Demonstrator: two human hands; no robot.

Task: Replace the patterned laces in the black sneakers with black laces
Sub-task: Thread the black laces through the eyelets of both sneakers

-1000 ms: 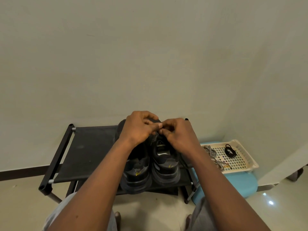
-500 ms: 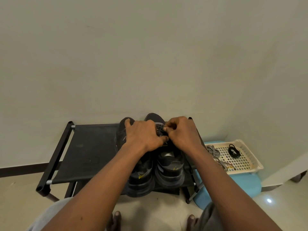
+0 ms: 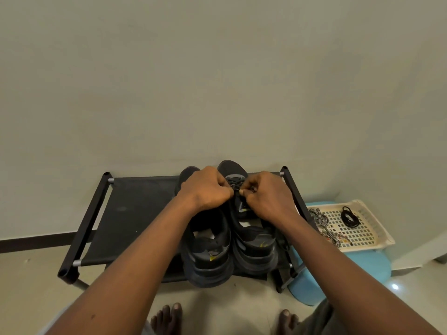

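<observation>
So both black sneakers are sitting side by side, heels toward the person, on the right half of a black fabric-top shoe rack (image 3: 135,213) against the wall, and the work is happening on the right-hand sneaker (image 3: 254,243), up near the toe end of its lacing. The left hand (image 3: 205,189) is balled up with the fingers tightly curled and the right hand (image 3: 268,197) is curled the same way. Their fingertips meet over the eyelets and both look to be pinching the black lace (image 3: 235,183), though the exact bit each one has is too small to make out. The left-hand sneaker (image 3: 208,252) has its tongue area hidden under the left wrist, so I can't tell whether it's laced. The patterned laces (image 3: 321,221) are already out, draped over the edge of a cream plastic basket (image 3: 377,226) on a blue stool (image 3: 362,267) just right of the rack, with a spare black lace (image 3: 349,217) coiled inside it. Handling-wise, I'd guess the lace is light, limp and a bit slick, so it won't push through anything on its own. Best to pinch it right behind the stiff tip and feed that through each eyelet. The shoe itself is soft on top but heavy enough to stay put, though steadying the upper beside the eyelet row probably helps
</observation>
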